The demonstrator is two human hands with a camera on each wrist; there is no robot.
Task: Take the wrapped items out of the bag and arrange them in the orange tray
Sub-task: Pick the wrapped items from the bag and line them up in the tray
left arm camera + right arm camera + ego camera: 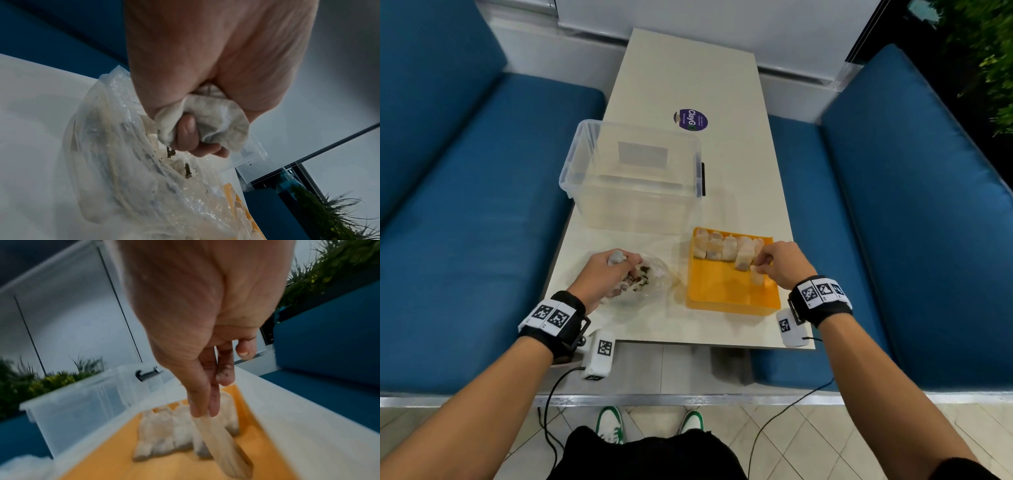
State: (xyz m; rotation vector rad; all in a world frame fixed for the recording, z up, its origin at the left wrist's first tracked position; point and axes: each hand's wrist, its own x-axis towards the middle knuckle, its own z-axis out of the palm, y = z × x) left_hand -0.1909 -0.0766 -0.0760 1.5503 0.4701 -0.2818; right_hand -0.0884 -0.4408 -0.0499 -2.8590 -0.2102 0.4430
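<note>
My right hand (779, 263) pinches one wrapped item (222, 449) by its top end between thumb and fingertips (202, 408), so the piece hangs with its long axis near upright, lower end pointing down at the near right part of the orange tray (717, 291); whether that end already touches the tray floor I cannot tell. My left hand (604, 274) is clenched round another wrapped item (207, 113) at the mouth of the clear plastic bag (127, 170), its wrapper crumpled in my fist with one end poking out above my knuckles, so its axis also runs roughly upward through the grip. The bag lies on the table (688, 78), just left of the tray, and more pale lumps and dark crumbs show through it, so I judge several pieces are left inside, though I cannot count them. In the tray, a row of wrapped items (726, 246) already lies side by side along the far wall, each with its long axis running from the far wall toward me. I would say the first row is about done and most of the tray floor is still to fill. A clear storage box (633, 178) stands beyond the bag.
</note>
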